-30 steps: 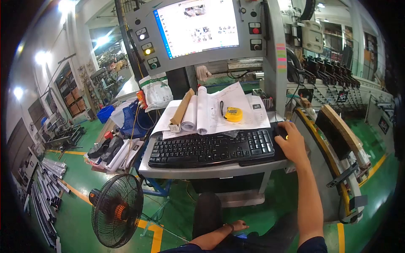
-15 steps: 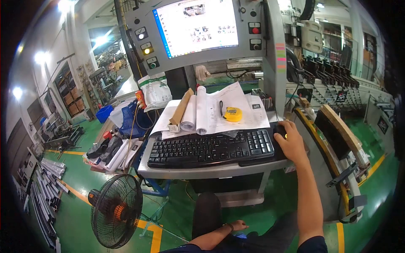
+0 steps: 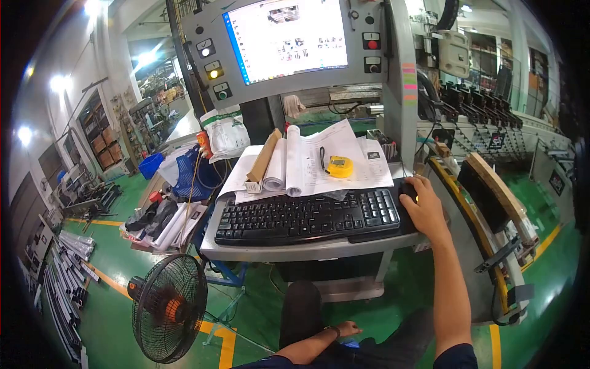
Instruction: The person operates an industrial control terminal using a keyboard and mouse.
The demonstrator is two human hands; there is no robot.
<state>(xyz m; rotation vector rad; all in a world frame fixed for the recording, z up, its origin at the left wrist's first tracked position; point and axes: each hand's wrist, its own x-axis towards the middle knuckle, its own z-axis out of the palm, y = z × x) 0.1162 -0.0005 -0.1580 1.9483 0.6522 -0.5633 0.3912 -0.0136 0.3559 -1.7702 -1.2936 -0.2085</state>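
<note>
My right hand (image 3: 423,204) is wrapped over a black computer mouse (image 3: 407,192) at the right end of the desk, hiding much of it. A black keyboard (image 3: 301,218) lies just left of the mouse. My left hand (image 3: 348,329) rests on my lap, its fingers loosely curled, with nothing visible in them. A small patch of blue shows beneath that hand. Behind the keyboard, a yellow tape measure (image 3: 339,166) sits on printed sheets (image 3: 335,138), beside rolled paper (image 3: 294,163) and a long cardboard piece (image 3: 264,157). Above stands a lit monitor (image 3: 286,40) in a grey control panel.
A black fan (image 3: 170,307) stands on the green floor at lower left. A white bag (image 3: 226,132) and blue basket (image 3: 192,175) are left of the desk. Machinery with a yellow-edged rail (image 3: 467,227) runs along the right. Metal profiles (image 3: 61,301) lie at far left.
</note>
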